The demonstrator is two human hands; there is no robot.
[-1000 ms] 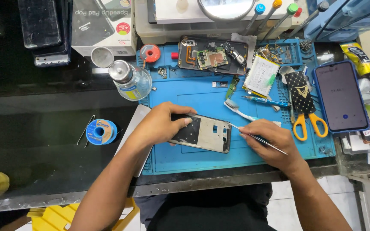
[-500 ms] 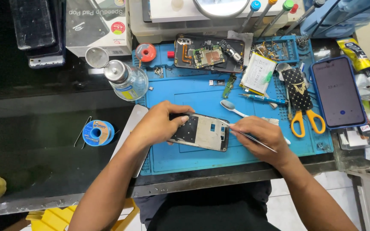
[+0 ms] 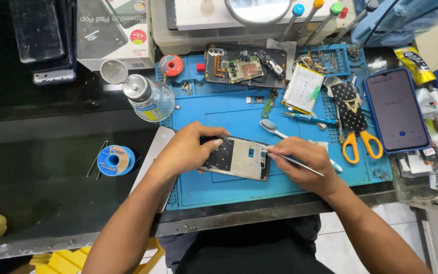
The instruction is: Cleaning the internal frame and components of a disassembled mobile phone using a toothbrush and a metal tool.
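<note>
Phone frame [image 3: 239,160] and both hands unmoved since earlier

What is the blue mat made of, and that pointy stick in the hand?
The blue mat looks like soft matte rubber or silicone, with moulded little trays. The thin tool in the right hand looks like shiny metal, probably steel.

I'm at a phone repair bench — a small electronics workshop. A blue repair mat [image 3: 290,177] covers my counter [image 3: 51,187], with an opened phone body [image 3: 244,67] showing its circuit boards, a row of screwdrivers [image 3: 313,18], a solder spool [image 3: 115,160] and a solvent bottle [image 3: 149,99] — repair gear all around.
</note>
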